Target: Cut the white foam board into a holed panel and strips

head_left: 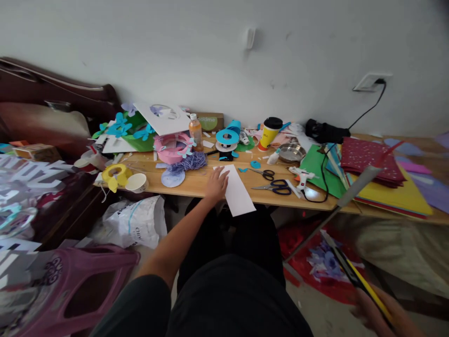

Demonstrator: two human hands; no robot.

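A white rectangular card [239, 193] lies at the table's front edge, its near end jutting out over my lap. My left hand [216, 184] rests flat on its far left part with the fingers spread. Low on the right, my right hand [380, 311] is wrapped round a yellow and black utility knife [358, 276], whose blade end points up and left, away from the card. The hand is slightly blurred. Two pairs of scissors [280, 187] lie right of the card, with a white glue gun [300, 180] beyond them.
A long grey strip [358, 185] with a reddish end slants across the right side. Coloured sheets [372, 161] are stacked at right. A yellow cup [268, 135], a bottle [195, 131] and pink ring [173, 149] stand farther back. A purple stool [80, 271] is at left.
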